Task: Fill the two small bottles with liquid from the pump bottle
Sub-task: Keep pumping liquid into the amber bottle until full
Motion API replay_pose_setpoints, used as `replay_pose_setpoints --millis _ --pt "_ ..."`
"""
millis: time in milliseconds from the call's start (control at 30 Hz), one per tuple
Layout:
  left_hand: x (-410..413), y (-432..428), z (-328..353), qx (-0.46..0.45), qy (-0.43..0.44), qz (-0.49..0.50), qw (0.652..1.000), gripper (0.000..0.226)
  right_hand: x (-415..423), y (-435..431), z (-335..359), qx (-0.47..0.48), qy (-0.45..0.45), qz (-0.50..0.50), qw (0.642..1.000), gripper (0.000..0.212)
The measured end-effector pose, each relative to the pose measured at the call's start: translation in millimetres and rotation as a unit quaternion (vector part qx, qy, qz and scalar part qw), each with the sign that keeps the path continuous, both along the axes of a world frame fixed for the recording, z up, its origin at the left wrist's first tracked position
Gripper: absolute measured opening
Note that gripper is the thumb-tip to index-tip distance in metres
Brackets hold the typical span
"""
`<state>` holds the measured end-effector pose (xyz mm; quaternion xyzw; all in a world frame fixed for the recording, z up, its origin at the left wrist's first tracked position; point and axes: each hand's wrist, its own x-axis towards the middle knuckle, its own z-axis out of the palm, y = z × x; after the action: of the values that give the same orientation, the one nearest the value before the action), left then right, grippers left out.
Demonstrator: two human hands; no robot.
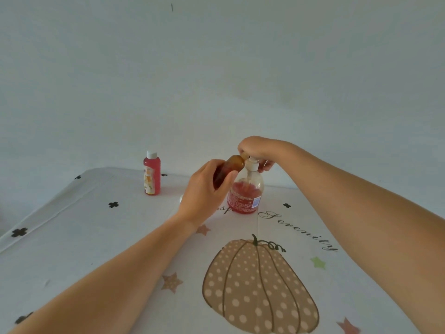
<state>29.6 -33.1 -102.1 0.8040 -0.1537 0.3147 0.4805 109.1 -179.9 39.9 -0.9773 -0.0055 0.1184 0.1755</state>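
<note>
Above pumpkin-print table (96, 237), gripping tilted amber bottle (231, 165) in left hand (204, 189), aiming its mouth up-right at pump bottle (245, 191), pressing its pump with curled right hand (257, 148), leaving capped red bottle (152, 174) standing far-left.

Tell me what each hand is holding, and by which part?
The left hand grips the tilted amber bottle round its body; the right hand curls over the head of the pump bottle.
</note>
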Motion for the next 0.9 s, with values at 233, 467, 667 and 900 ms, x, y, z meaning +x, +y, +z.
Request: replay_pose_setpoints --millis 233,467,667,900 --pt "0 -1 0 -0.001 0.002 0.006 1.000 0.024 -3 3 7 -0.022 0.008 0.020 1.000 0.029" --pt "1 -3 -1 -0.012 0.010 0.000 1.000 0.024 4 -5 -9 -0.004 -0.025 0.024 0.999 0.020" --pt "0 -2 0 -0.023 0.017 -0.010 1.000 0.025 2 -5 -5 0.005 -0.009 0.036 0.999 0.007" --pt "2 -2 0 -0.027 0.011 -0.012 1.000 0.030 6 -3 6 -0.013 0.029 0.035 0.999 0.032"
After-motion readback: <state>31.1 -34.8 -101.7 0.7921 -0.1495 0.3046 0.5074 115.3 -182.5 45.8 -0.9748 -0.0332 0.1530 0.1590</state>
